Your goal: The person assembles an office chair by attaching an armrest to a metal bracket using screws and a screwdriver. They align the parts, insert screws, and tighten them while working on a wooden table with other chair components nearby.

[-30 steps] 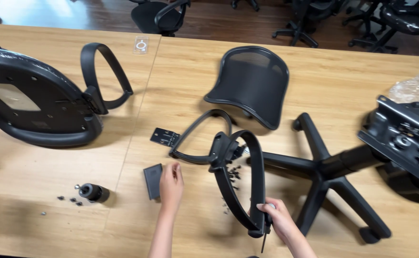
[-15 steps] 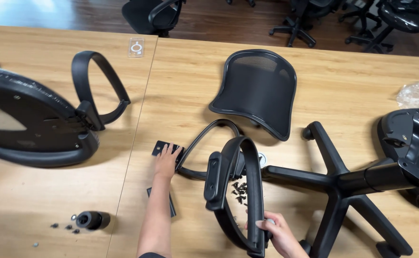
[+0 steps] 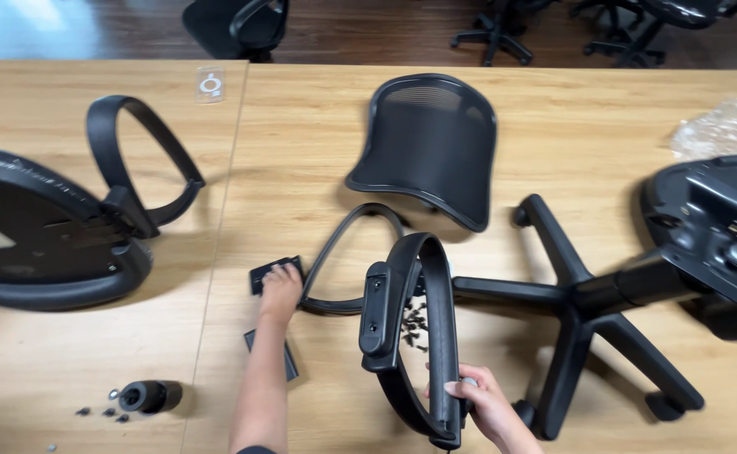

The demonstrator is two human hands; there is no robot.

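Early days: the chair lies in pieces across the table (image 3: 553, 126). The right hand (image 3: 479, 402) is clenched around an upright armrest (image 3: 436, 336); the left hand (image 3: 279, 287) rests fingers-down on a small bracket (image 3: 264, 275), grasping nothing. Backrest (image 3: 427, 143), base (image 3: 587, 311), screws (image 3: 413, 319) lie unattached.

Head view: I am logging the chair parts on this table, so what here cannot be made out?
- Small black plate: partly hidden under the left hand.
- Second flat plate: mostly behind the left forearm.
- Loose screws: too small to count, partly behind the armrest held by the right hand.
- Seat underside: cut off by the left edge.
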